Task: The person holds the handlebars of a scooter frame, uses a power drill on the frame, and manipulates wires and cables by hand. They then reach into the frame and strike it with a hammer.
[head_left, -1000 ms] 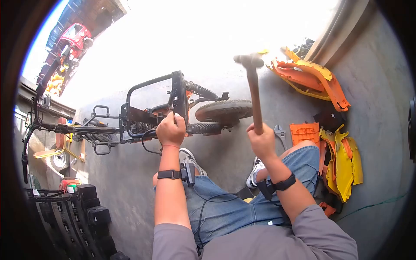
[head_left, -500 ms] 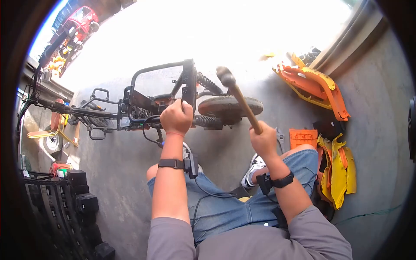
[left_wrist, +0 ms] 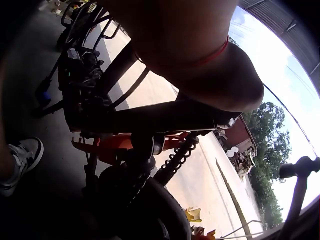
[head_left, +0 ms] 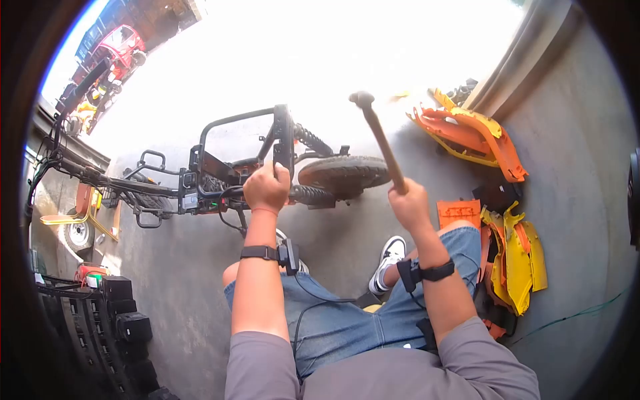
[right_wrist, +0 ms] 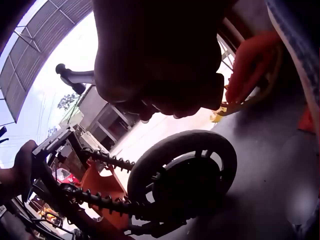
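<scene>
The left hand (head_left: 267, 188) is curled round part of the black frame (head_left: 283, 137) at the vehicle's rear; the palm hides the exact hold. Seen in the left wrist view, that hand (left_wrist: 205, 65) lies over a dark frame bar (left_wrist: 160, 117). The right hand (head_left: 410, 207) grips a hammer (head_left: 383, 140) low on its wooden handle, head raised to the upper left, apart from the frame. In the right wrist view the right hand (right_wrist: 160, 65) is dark, with the hammer (right_wrist: 82, 77) jutting left and the left hand (right_wrist: 21, 167) at the frame's end.
A wheel (head_left: 343, 175) and spring shocks (head_left: 312, 140) adjoin the frame. Orange and yellow panels (head_left: 477, 137) and yellow pieces (head_left: 523, 267) lie at right. Black stacked parts (head_left: 123, 320) stand lower left. The person's shoe (head_left: 392, 257) rests on the floor between the knees.
The hammer head swung left and down toward the frame, then rose a little and back right. The left hand kept its place at the frame. The head view shifted slightly.
</scene>
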A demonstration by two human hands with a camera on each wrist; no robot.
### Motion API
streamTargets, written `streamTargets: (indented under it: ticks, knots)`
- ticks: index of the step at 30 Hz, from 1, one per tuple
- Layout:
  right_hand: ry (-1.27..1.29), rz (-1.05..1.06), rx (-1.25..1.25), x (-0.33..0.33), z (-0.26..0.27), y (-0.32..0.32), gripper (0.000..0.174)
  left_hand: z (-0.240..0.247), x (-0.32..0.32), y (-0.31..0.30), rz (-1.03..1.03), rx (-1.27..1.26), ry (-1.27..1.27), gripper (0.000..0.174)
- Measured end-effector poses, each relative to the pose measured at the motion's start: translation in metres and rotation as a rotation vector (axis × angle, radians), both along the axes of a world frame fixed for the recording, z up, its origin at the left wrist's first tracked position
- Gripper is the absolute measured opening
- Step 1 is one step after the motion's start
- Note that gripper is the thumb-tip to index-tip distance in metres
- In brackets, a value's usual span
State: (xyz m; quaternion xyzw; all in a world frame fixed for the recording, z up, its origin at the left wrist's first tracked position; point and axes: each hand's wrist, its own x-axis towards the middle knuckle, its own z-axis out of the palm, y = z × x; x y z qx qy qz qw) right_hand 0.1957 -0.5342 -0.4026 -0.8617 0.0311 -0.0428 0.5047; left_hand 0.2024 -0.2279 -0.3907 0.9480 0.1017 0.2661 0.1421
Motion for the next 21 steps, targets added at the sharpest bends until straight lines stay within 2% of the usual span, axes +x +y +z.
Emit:
streamTargets:
  ticks: [3, 5, 7, 13, 17, 21]
  knots:
    - [-0.035, 0.065, 0.375, 0.008, 0.092, -0.008, 0.004, 0.003, -0.002, 0.000, 0.007, -0.028, 0.069, 0.035]
    - [-0.078, 0.073, 0.398, 0.011, 0.109, -0.023, 0.004, 0.004, -0.003, 0.001, -0.009, -0.036, 0.073, 0.035]
    - [0.008, 0.136, 0.613, 0.011, 0.123, -0.034, 0.005, 0.005, -0.004, 0.001, -0.005, -0.030, 0.078, 0.035]
    - [-0.134, 0.051, 0.666, 0.042, 0.048, -0.068, 0.007, -0.006, 0.004, 0.011, -0.018, 0.028, 0.001, 0.034]
    - [-0.088, -0.041, 0.659, 0.049, -0.011, -0.089, 0.007, -0.002, 0.007, 0.014, -0.034, -0.004, 0.004, 0.037]
    - [0.079, -0.097, 0.745, 0.054, -0.020, -0.093, 0.010, -0.011, 0.015, 0.041, -0.085, 0.014, 0.019, 0.039]
